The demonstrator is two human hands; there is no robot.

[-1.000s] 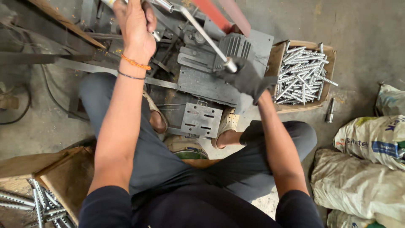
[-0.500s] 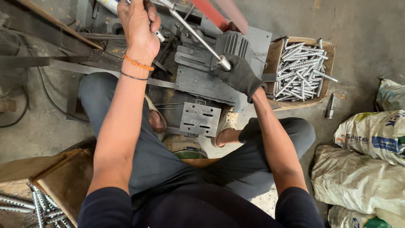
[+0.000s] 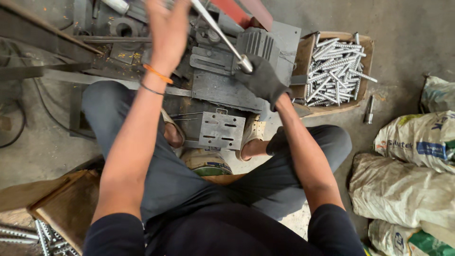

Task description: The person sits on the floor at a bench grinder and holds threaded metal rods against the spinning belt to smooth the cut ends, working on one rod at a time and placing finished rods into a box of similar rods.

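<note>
Seated worker at a floor-mounted metal machine (image 3: 222,90), viewed from the head; positions are given relative to the machine. Nearest the viewer, well to its left, a wooden box (image 3: 61,208) holds a few threaded steel rods (image 3: 45,234). At the machine's near face sits a grey slotted steel plate (image 3: 220,130), flat and matte. The right hand (image 3: 263,80), in a dark fabric glove, is clenched around the knob end of the polished steel lever (image 3: 222,35), which rises obliquely over the machine. The left hand (image 3: 168,28), bare, reaches onto the machine's far left part; whether it grasps anything cannot be told. To the machine's right, a cardboard box (image 3: 365,47) is heaped with bright, ribbed rods (image 3: 336,71), and one loose rod (image 3: 368,110) lies on the concrete. Judged by the two boxes, most pieces remain on one side. Far right: woven plastic sacks (image 3: 407,189), creased and dusty.
</note>
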